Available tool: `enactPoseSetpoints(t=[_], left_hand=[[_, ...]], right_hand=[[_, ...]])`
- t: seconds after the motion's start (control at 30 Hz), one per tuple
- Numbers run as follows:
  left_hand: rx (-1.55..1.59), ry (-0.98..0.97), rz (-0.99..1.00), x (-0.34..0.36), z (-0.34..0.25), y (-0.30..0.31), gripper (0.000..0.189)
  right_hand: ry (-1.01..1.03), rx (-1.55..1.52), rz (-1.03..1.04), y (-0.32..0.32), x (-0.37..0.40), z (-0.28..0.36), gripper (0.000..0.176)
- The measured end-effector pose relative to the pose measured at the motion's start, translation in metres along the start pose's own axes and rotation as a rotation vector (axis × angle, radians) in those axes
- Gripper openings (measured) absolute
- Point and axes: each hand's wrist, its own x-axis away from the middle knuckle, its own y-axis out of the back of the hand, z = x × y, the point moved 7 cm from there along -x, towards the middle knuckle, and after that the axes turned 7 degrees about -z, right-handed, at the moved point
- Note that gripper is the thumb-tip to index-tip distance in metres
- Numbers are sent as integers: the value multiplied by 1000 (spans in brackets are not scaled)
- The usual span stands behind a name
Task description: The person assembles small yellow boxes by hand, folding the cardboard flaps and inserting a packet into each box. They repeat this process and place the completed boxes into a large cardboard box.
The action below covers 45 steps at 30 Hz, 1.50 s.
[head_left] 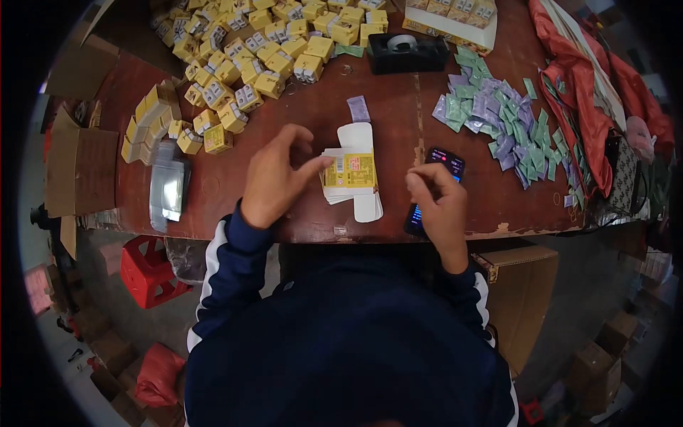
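In the middle of the table lies a small stack of flat, unfolded yellow-and-white cartons (348,171), with white flaps sticking out at top and bottom. My left hand (277,174) is at its left, thumb and fingers apart, thumb tip right at the stack's edge. To the right of the stack, my right hand (442,203) has its fingers curled and thumb pinched in; whether something small is between them I cannot tell. It partly covers a dark phone (416,222) with a lit screen. A single purple sachet (358,109) lies just beyond the stack.
Many folded yellow boxes (274,53) are heaped at the back left. Green and purple sachets (498,117) are piled at the right. A black tape dispenser (408,55) stands at the back. A clear plastic case (169,186) is at the left, and a red stool (148,272) below.
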Motion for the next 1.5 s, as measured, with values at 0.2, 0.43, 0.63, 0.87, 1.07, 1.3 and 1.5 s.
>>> enactPoseSetpoints(t=[0.2,0.43,0.63,0.87,1.07,1.3,1.5], left_hand=[[116,166,71,23,1,-21,39],[276,174,8,37,6,-22,40],[246,173,-17,36,-13,-10,38],[745,217,82,53,-25,-24,15],[431,36,-21,63,-50,-9,10],[188,-215,-109,72,-75,4,13],[134,-299,-101,76,-85,5,17]], right_hand=[[39,321,149,-58,-19,8,29],[119,210,113,-57,-27,-5,27],[315,77,-3,-25,-22,20,22],[230,-196,97,-30,1,32,11],[790,139,-99,-10,27,106,33],[460,79,171,-16,23,82,27],[317,-4,203,-17,22,77,23]])
